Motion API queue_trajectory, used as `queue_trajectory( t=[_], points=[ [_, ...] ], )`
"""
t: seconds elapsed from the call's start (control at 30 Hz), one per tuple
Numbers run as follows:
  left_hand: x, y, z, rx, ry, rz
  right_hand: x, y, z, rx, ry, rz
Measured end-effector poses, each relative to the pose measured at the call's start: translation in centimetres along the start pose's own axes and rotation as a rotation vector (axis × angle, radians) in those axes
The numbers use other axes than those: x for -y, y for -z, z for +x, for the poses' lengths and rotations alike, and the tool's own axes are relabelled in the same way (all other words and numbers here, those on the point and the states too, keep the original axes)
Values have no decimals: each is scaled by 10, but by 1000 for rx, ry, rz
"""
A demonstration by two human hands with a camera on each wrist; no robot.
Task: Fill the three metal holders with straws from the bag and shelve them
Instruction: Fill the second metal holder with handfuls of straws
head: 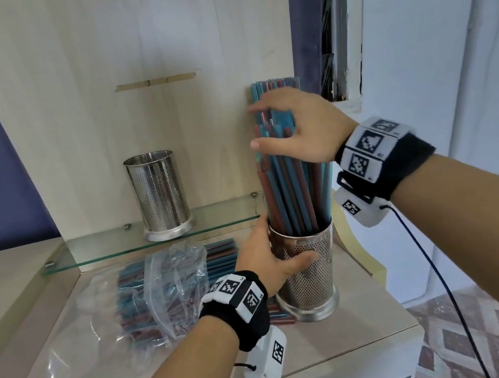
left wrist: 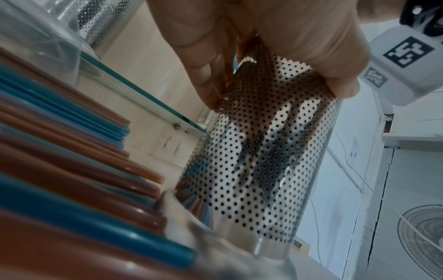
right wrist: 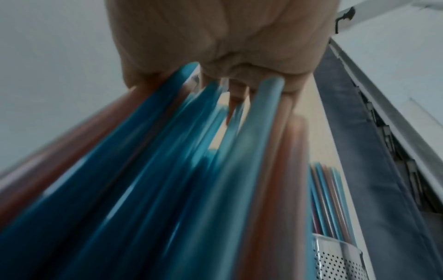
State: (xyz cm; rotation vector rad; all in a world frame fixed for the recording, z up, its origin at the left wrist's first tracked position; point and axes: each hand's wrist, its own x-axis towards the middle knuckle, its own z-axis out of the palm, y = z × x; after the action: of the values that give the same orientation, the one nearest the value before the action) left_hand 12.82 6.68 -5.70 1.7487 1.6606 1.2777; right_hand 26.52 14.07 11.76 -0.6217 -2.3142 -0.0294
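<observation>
A perforated metal holder [head: 310,278] stands on the counter, and my left hand [head: 272,251] grips its upper wall [left wrist: 263,161], thumb in front. Blue and red-brown straws [head: 289,195] stand in it, leaning slightly. My right hand [head: 277,127] wraps round the upper part of this bunch [right wrist: 167,170], thumb towards me. An empty holder [head: 159,194] stands on the glass shelf [head: 102,251]. Behind my right hand, the straw tops [head: 273,84] of a third, filled holder [right wrist: 335,261] show; in the head view its body is hidden.
A crumpled clear plastic bag [head: 172,285] with several loose straws [left wrist: 72,170] lies on the counter left of the held holder. The cabinet's wooden back panel [head: 148,40] rises behind the shelf. The counter's front edge [head: 322,366] is near my left wrist.
</observation>
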Motion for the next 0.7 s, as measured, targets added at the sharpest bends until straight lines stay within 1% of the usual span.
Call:
queue_trajectory(
  t=[0.07, 0.13, 0.27, 0.4, 0.5, 0.6, 0.63, 0.7],
  points=[
    [1, 1, 0, 2, -1, -5, 2, -6, 0, -54, 18, 61],
    [1, 1, -1, 2, -1, 1, 0, -13, -7, -106, -3, 103],
    [2, 0, -1, -7, -7, 2, -13, -25, -33, -82, -25, -1],
    [2, 0, -2, -9, -17, -4, -19, -28, -51, -135, 14, 11],
    [1, -1, -2, -10, -13, -13, -18, -29, -58, -122, -13, 96],
    [2, -1, -2, -10, -11, -22, -17, -31, -65, -205, -5, 200],
    [1, -1, -3, -12, -16, -21, -17, -33, -70, -237, -21, 252],
    [-1, 0, -4, -5, -17, -31, -18, -43, -86, -271, -111, 382]
  ],
)
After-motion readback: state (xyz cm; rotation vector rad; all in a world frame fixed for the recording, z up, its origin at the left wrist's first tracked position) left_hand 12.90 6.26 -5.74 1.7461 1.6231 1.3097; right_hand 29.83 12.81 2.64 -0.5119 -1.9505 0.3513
